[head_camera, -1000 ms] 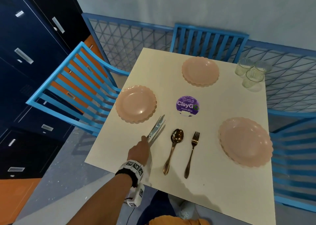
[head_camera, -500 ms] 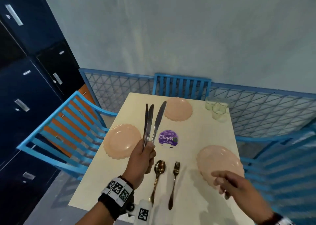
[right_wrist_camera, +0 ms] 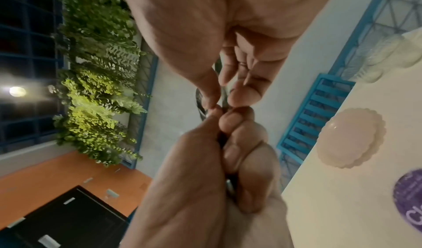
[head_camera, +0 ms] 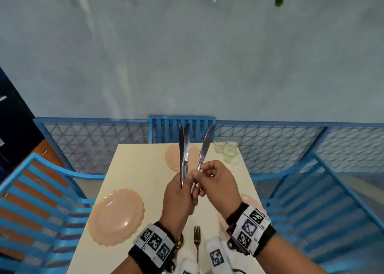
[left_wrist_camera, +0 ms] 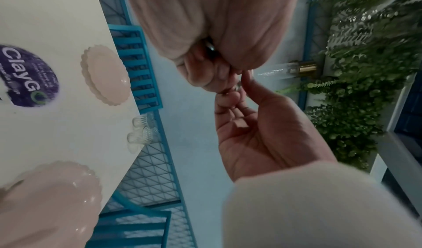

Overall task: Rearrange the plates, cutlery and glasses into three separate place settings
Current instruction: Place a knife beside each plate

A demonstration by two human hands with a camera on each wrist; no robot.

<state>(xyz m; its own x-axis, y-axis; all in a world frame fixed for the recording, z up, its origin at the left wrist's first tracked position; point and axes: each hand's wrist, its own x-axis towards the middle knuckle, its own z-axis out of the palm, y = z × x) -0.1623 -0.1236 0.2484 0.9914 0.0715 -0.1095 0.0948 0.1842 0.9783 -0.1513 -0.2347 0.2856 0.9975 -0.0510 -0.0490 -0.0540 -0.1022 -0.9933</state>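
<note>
Below, fork [head_camera: 197, 239] lies between plates [head_camera: 116, 216]; glasses [head_camera: 227, 150] clustered far right.

We are looking at a cream desk [head_camera: 143, 169] bearing a round purple ClayGo sticker [left_wrist_camera: 27, 75]. Blue slatted chairs are standing at its far side [head_camera: 181, 128], left [head_camera: 41, 201] and right [head_camera: 324, 207]. A blue mesh fence [head_camera: 280, 147] is running behind the desk below a pale wall [head_camera: 187, 55]. Leafy green plants [right_wrist_camera: 98, 89] are hanging beside a dark window [right_wrist_camera: 25, 53], and dark cabinets [right_wrist_camera: 63, 221] are standing against orange panelling [right_wrist_camera: 57, 170].
</note>
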